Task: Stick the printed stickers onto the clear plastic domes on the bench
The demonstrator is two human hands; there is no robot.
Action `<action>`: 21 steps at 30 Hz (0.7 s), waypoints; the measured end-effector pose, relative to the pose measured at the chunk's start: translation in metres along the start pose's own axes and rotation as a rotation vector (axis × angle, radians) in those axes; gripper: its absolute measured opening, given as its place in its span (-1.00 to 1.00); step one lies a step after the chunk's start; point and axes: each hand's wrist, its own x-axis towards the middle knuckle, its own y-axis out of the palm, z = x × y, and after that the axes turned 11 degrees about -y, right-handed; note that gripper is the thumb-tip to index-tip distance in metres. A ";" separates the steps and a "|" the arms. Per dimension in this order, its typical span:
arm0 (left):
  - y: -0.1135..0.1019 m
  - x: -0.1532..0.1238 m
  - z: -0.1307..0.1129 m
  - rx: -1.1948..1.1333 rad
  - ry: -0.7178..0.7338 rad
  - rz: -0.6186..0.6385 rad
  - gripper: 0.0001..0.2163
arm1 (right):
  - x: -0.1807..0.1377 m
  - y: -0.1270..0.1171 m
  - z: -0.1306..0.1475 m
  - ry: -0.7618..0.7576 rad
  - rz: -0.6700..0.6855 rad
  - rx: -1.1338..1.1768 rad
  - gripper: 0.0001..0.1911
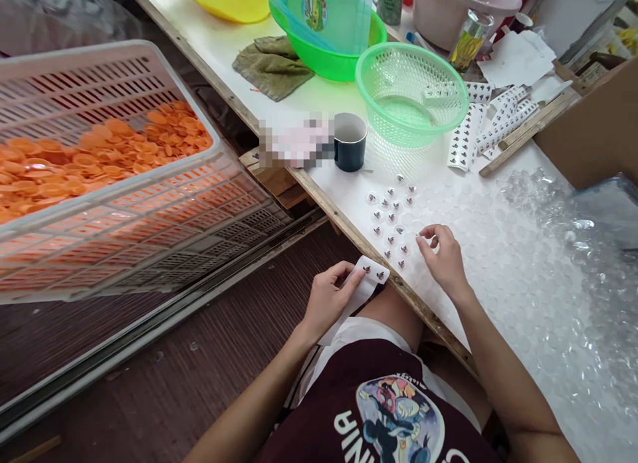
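My left hand [331,297] pinches a strip of stickers [375,277] at the table's front edge. The strip is white with small dark prints, and its tail hangs down over my lap. Above the table, my right hand [441,254] has thumb and forefinger pressed together, with a tiny speck at their tips that is too small to make out. Just left of those fingertips lie several clear round discs [391,217] bearing the same dark print. Many plain clear discs [478,270] spread over the white tabletop to the right, under and beyond my right forearm.
Beyond the discs stand a dark mug [350,154] and a green mesh basket [371,107]. More sticker sheets [463,141] lie at the back right by a wooden strip [518,134]. On the left, a white crate [149,174] holds orange pieces [107,141]. A brown cloth [272,71] lies farther back.
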 end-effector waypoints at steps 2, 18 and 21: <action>0.001 0.000 -0.001 0.000 0.000 0.006 -0.73 | 0.010 -0.003 -0.007 0.030 -0.004 0.037 -0.87; 0.007 0.001 -0.008 -0.040 -0.001 0.014 -0.74 | 0.028 0.014 -0.006 -0.012 0.115 -0.338 -0.82; 0.008 0.001 -0.010 -0.054 -0.003 0.007 -0.72 | 0.017 0.006 0.010 -0.054 0.063 -0.244 -0.89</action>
